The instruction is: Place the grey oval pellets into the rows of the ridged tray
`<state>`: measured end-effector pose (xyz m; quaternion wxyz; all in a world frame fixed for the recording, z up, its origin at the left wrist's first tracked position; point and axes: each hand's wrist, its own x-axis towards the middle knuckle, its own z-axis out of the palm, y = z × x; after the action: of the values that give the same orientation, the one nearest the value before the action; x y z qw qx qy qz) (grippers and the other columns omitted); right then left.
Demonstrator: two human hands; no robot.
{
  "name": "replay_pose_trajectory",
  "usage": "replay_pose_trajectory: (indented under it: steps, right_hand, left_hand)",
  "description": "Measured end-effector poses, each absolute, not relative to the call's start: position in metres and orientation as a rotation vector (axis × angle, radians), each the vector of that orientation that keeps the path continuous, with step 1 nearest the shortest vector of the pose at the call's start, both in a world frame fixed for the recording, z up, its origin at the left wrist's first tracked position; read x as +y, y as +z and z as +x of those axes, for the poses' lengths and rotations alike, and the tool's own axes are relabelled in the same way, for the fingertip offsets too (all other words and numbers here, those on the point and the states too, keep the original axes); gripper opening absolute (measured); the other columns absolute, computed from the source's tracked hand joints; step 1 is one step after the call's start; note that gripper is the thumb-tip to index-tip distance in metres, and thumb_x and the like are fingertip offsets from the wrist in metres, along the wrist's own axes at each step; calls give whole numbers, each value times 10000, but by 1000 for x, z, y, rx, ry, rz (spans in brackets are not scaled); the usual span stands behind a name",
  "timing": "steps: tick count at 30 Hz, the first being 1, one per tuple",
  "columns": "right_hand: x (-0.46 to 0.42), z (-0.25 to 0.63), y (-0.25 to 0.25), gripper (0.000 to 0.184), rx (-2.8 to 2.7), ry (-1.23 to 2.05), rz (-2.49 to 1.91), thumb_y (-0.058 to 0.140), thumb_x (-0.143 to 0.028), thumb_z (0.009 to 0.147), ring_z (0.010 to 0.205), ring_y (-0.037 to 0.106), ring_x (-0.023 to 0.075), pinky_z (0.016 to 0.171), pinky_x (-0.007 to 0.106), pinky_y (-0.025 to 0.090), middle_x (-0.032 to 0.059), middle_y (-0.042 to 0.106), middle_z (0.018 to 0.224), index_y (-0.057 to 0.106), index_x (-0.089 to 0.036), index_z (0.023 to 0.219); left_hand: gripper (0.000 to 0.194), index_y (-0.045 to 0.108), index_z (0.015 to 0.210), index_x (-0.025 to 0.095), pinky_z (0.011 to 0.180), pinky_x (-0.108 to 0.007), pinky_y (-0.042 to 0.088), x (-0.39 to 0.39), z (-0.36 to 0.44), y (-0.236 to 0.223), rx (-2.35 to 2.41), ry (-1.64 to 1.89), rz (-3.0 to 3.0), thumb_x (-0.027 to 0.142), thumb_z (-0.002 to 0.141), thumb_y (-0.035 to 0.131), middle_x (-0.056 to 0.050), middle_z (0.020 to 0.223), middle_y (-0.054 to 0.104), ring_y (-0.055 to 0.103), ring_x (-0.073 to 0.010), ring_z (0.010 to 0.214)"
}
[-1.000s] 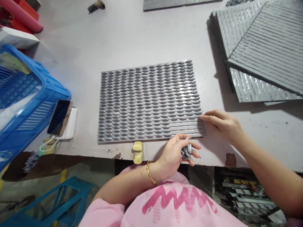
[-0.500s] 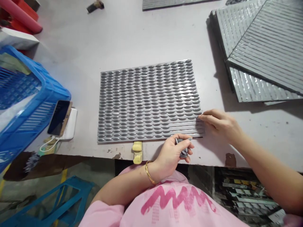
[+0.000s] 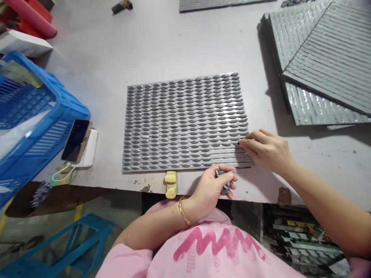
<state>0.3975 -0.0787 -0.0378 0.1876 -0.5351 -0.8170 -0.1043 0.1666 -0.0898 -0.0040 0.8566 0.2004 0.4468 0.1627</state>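
Observation:
A grey ridged panel lies flat on the table, covered in rows of small grey pointed-oval pieces. Bare grooves show at its lower right corner. At the panel's near edge, my left hand is closed around several loose oval pieces, some of them sticking out between thumb and fingers. My right hand reaches over the panel's right edge, thumb and finger pinched at the end of a row just above the bare grooves. A dark tip of an oval piece shows at those fingertips; the rest is hidden.
Stacked ridged grey panels stand at the right. To the left are a blue crate and a phone on a white block with a cable. A yellow block sits at the table's front edge. A blue stool stands below.
My right hand has shifted slightly left along the row, its pinched fingertips further onto the panel. The left hand keeps its hold. The whole view has moved a little.

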Motion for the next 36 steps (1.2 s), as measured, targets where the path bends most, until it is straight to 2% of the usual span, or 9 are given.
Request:
replay_pose_trajectory:
  steps: [4, 13, 19, 36]
  right_hand:
    - [-80, 398, -41, 122, -2276, -197, -1558, 601, -212, 933, 753, 591, 159, 586, 299, 381, 30, 724, 865, 717, -219, 896]
    - [-80, 397, -39, 123, -2317, -228, -1572, 599, -204, 925, 743, 585, 155, 584, 301, 379, 24, 720, 856, 715, -221, 885]
    - [-75, 386, -35, 109, -2252, -258, -1525, 668, -266, 898, 731, 556, 145, 583, 284, 370, 25, 713, 866, 722, -216, 978]
    - [-66, 374, -38, 144, -2332, -150, -1517, 592, -224, 932, 754, 541, 150, 595, 301, 353, 15, 704, 841, 730, -243, 896]
  left_hand:
    - [262, 619, 1003, 170, 498, -201, 450, -90, 166, -6, 940, 346, 416, 291, 790, 713, -28, 832, 617, 565, -111, 681]
    - [277, 621, 1003, 176, 504, -206, 449, -90, 165, -5, 944, 346, 411, 303, 779, 723, -29, 848, 620, 564, -112, 688]
    - [270, 619, 998, 176, 489, -199, 439, -90, 163, -4, 961, 357, 404, 269, 764, 717, -20, 829, 615, 556, -108, 678]
    - [267, 637, 960, 175, 515, -204, 435, -89, 159, -2, 979, 371, 400, 278, 731, 729, -21, 834, 610, 550, -98, 657]
